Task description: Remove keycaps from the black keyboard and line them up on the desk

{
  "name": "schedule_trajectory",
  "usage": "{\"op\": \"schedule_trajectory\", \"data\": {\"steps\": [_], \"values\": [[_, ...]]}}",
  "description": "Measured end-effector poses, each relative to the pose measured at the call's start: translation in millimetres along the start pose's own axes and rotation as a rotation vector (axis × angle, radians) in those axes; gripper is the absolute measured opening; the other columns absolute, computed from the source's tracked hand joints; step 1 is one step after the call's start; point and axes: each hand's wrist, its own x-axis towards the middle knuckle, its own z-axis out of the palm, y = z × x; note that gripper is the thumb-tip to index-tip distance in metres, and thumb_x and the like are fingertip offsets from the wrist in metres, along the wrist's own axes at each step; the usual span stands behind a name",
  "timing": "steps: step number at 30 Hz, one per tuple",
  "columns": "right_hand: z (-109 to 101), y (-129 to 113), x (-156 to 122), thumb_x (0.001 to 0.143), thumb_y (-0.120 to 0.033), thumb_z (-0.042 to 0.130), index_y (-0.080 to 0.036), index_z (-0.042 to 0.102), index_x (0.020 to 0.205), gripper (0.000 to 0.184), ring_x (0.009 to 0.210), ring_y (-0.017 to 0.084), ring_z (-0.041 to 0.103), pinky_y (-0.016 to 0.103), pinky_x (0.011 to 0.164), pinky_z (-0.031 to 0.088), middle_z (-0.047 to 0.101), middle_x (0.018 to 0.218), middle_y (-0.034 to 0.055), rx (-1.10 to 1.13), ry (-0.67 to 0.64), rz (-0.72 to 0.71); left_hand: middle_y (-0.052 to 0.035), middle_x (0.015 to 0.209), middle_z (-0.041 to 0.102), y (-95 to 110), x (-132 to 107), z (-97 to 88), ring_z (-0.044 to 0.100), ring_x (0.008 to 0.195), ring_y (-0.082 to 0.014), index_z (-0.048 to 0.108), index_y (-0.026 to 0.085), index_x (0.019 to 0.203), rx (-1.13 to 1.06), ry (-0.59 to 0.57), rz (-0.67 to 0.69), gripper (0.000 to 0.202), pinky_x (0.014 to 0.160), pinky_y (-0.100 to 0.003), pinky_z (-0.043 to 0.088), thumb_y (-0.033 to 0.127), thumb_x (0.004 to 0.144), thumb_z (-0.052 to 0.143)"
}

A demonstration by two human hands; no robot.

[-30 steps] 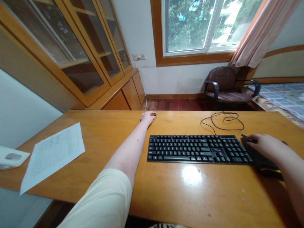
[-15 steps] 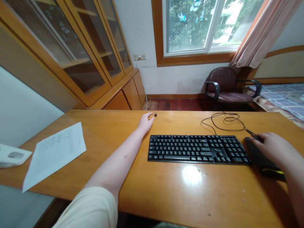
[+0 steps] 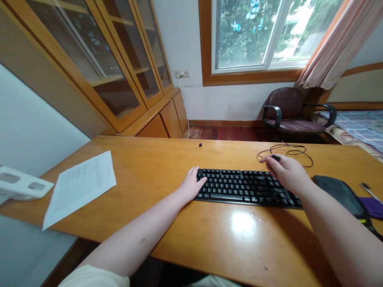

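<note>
A black keyboard (image 3: 245,187) lies in the middle of the wooden desk (image 3: 167,231). My left hand (image 3: 191,185) rests at the keyboard's left end, fingers stretched flat against its edge and holding nothing. My right hand (image 3: 285,171) hovers over the keyboard's far right part, fingers pinched round a small black plug (image 3: 275,158) at the end of a thin black cable (image 3: 291,150) coiled behind it. A tiny black piece (image 3: 200,144) sits alone near the desk's far edge.
A black pad (image 3: 339,191) lies right of the keyboard, beside a purple item (image 3: 372,208). A printed sheet (image 3: 80,185) and a white device (image 3: 20,184) are at the left. Behind the desk stand a brown armchair (image 3: 287,111) and a glass-door cabinet (image 3: 119,67).
My left hand let go of the tiny black piece at the far edge and came back to the keyboard's left end. My right hand left the black pad and moved left with the plug.
</note>
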Motion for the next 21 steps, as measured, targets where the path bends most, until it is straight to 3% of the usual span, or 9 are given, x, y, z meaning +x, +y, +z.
{"op": "schedule_trajectory", "data": {"steps": [3, 5, 11, 16, 21], "values": [[34.5, -28.0, 20.8, 0.082, -0.049, 0.049, -0.019, 0.054, 0.086, 0.03, 0.047, 0.014, 0.056, 0.024, 0.043, 0.042, 0.057, 0.058, -0.0001, 0.271, -0.17, -0.024, -0.013, 0.134, 0.048, 4.7, 5.7, -0.1, 0.043, 0.126, -0.0236, 0.047, 0.016, 0.129, -0.006, -0.013, -0.009, 0.055, 0.107, -0.035, 0.032, 0.038, 0.079, 0.055], [58.2, -43.3, 35.1, 0.081, -0.04, 0.056, -0.019, 0.051, 0.085, 0.022, 0.05, 0.014, 0.058, 0.025, 0.049, 0.048, 0.059, 0.058, -0.0004, 0.373, -0.249, -0.044, -0.0118, 0.129, 0.053, 6.7, 12.2, -0.1, 0.047, 0.121, -0.0231, 0.052, 0.017, 0.124, 0.005, -0.014, -0.003, 0.048, 0.105, -0.033, 0.035, 0.035, 0.079, 0.055], [116.4, -60.8, 58.4, 0.085, -0.035, 0.052, -0.019, 0.05, 0.075, 0.019, 0.051, 0.013, 0.06, 0.026, 0.052, 0.051, 0.062, 0.061, 0.0012, 0.425, -0.387, -0.015, -0.0086, 0.117, 0.062, 3.8, 30.1, 1.3, 0.055, 0.112, -0.0205, 0.062, 0.017, 0.11, 0.024, -0.009, -0.044, 0.033, 0.1, -0.032, 0.04, 0.02, 0.082, 0.045], [136.5, -53.5, 57.4, 0.079, -0.03, 0.061, -0.02, 0.049, 0.089, 0.018, 0.048, 0.014, 0.06, 0.025, 0.051, 0.049, 0.061, 0.053, -0.0029, 0.377, -0.326, -0.045, -0.0043, 0.107, 0.066, -4.0, 27.1, 1.3, 0.058, 0.105, -0.018, 0.066, 0.021, 0.1, -0.009, 0.082, 0.057, 0.029, 0.097, -0.03, 0.043, 0.02, 0.085, 0.042], [141.7, -46.3, 62.1, 0.083, -0.034, 0.055, -0.02, 0.048, 0.077, 0.017, 0.057, 0.016, 0.064, 0.029, 0.059, 0.052, 0.064, 0.062, 0.002, 0.335, -0.275, -0.123, -0.0039, 0.102, 0.068, -8.8, 27.0, -2.7, 0.06, 0.1, -0.0178, 0.067, 0.02, 0.095, -0.067, 0.093, 0.075, 0.026, 0.093, -0.029, 0.045, 0.022, 0.086, 0.043]]}}
